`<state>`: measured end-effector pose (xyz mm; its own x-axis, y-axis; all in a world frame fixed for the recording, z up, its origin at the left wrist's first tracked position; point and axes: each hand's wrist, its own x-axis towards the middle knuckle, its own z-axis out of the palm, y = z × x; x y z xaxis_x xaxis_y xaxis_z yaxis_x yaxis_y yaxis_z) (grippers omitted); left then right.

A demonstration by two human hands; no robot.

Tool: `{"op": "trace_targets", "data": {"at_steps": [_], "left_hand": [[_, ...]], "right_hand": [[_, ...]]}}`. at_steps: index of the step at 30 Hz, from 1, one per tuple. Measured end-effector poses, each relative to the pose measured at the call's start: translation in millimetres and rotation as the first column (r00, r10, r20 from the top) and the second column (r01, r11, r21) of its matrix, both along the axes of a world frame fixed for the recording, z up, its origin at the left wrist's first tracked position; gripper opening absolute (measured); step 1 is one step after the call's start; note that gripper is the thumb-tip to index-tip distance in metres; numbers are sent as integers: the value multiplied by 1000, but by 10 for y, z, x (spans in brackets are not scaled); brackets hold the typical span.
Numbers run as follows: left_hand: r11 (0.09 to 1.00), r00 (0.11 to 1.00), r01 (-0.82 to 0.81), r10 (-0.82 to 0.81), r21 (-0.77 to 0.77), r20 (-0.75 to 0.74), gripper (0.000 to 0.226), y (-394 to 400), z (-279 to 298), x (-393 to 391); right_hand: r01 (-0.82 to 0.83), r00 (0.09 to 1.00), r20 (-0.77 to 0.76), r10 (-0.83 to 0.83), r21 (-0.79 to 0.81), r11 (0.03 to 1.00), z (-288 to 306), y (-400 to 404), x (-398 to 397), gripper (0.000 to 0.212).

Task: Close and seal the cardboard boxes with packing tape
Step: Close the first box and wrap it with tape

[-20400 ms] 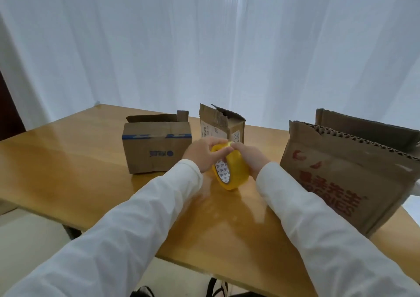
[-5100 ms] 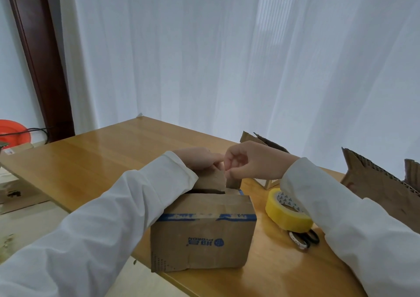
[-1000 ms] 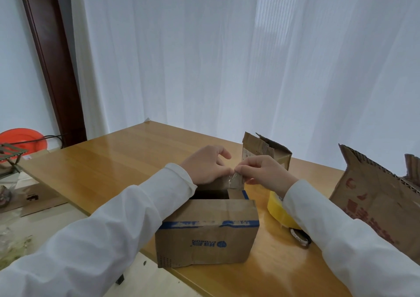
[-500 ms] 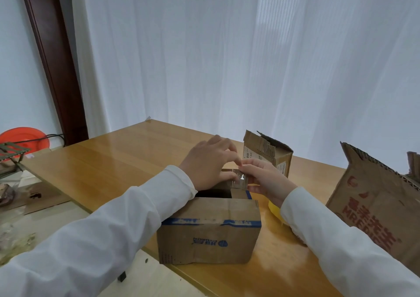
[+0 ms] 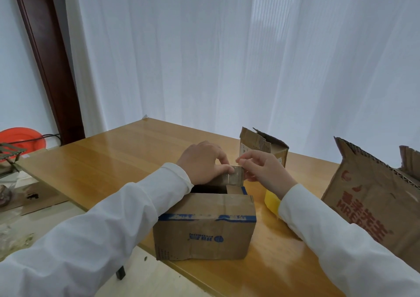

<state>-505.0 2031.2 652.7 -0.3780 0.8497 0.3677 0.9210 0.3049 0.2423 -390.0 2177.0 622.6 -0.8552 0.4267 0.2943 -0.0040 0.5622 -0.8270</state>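
Observation:
A small cardboard box (image 5: 204,230) with a blue tape band stands at the near edge of the wooden table (image 5: 109,162), its top partly open with a dark gap. My left hand (image 5: 202,162) grips the far flap (image 5: 235,178) from the left, thumb on its face. My right hand (image 5: 263,169) pinches the same flap from the right. A yellow roll of packing tape (image 5: 271,202) lies on the table right of the box, mostly hidden behind my right forearm.
A second small open box (image 5: 263,146) stands behind my hands. A large open box (image 5: 372,196) with red print fills the right side. White curtains hang behind the table. Left of the table are a dark door frame (image 5: 50,69) and an orange round object (image 5: 21,137).
Both hands have lifted slightly with the far flap, which now stands more upright above the box's opening. The view has shifted a little; the box stays in place.

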Motion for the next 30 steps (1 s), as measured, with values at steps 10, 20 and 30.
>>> {"op": "trace_targets", "data": {"at_steps": [10,20,30], "left_hand": [[997,986,12,1,-79,168,21,30,-10,21],[975,988,-105,125,-196,94,13,83,124,-263],[948,927,-314,294,-53,-233,48,299,82,-183]], "right_hand": [[-130,961,266,82,170,977,46,-15,-16,20],[282,885,307,-350,244,928,103,553,346,58],[-140,543,691,-478,635,759,-290,657,577,29]]}}
